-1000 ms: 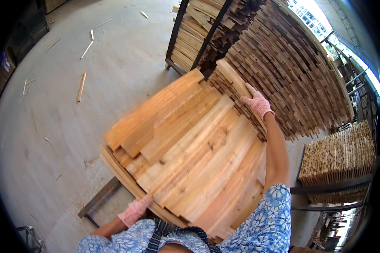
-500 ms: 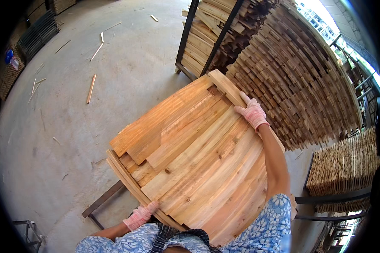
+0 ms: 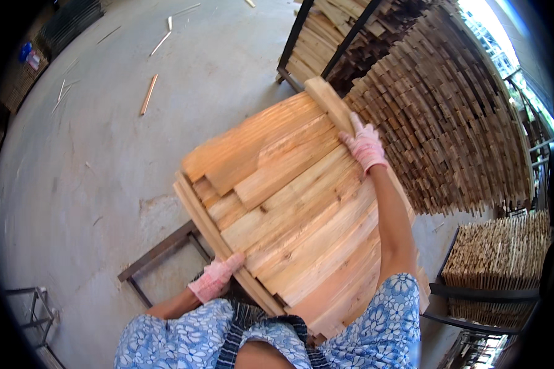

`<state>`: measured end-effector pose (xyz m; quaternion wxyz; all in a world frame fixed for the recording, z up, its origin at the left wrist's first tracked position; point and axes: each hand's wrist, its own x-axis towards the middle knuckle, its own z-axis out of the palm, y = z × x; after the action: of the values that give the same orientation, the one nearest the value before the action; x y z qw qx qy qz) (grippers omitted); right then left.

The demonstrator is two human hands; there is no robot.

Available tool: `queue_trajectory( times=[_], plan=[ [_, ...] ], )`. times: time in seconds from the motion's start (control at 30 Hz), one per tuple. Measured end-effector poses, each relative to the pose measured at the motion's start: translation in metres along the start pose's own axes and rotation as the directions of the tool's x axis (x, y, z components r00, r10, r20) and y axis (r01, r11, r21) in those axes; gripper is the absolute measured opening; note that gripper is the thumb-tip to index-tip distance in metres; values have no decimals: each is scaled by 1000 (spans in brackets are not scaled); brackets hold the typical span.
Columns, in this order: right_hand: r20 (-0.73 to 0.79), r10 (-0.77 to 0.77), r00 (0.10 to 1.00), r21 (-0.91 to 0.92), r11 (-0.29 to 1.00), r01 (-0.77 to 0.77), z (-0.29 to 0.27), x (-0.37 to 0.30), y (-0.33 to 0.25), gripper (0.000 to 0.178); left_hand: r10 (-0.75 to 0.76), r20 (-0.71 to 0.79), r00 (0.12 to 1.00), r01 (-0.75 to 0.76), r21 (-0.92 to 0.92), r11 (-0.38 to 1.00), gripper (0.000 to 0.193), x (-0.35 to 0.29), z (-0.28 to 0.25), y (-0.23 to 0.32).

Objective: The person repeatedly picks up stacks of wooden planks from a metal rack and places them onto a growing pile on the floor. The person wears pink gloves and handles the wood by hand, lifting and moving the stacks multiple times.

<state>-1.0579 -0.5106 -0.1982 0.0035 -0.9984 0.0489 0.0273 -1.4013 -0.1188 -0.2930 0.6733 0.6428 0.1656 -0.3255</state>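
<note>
A broad layer of light brown wooden boards (image 3: 295, 227) lies in front of me, side by side, on top of a stack. Along the left edge runs a narrow edge board (image 3: 197, 206), and a thicker edge board (image 3: 329, 107) lies along the far right edge. My left hand (image 3: 217, 278), in a pink-and-white knit glove, is closed on the left edge board, thumb over the top. My right hand (image 3: 366, 146), gloved alike, grips the far right edge board, with its index finger stretched along the wood. The undersides of both grips are hidden.
Tall stacks of wooden strips (image 3: 443, 117) stand at the far right beside a dark metal rack (image 3: 351, 37). A smaller stack (image 3: 495, 264) is at the right. A metal frame (image 3: 157, 252) juts out at left. Loose sticks (image 3: 149, 94) lie on the concrete floor.
The view has turned, so the floor and stack sit shifted in the picture. Both hands stay at the same edge boards.
</note>
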Motion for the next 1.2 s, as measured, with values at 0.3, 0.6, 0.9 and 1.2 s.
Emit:
queue_trajectory(
  times=[0.3,0.6,0.9,1.2],
  plan=[
    [31,23,999,-62,998,-21,-1,-1,-6,80,82,-102,991,-103,-217,971,63,19,-10,1],
    [-153,-507,848,-151,860,487,-3,-180,-23,64,-27,28,999,36,-426,904,71,-3,-10,56],
    [-165,409,898,339,878,-338,72,-370,58,72,-54,-62,997,17,-485,874,72,-28,10,38],
    [-13,165,986,179,971,-160,-9,-396,-5,72,99,174,980,2,-503,864,73,-41,5,46]
  ],
)
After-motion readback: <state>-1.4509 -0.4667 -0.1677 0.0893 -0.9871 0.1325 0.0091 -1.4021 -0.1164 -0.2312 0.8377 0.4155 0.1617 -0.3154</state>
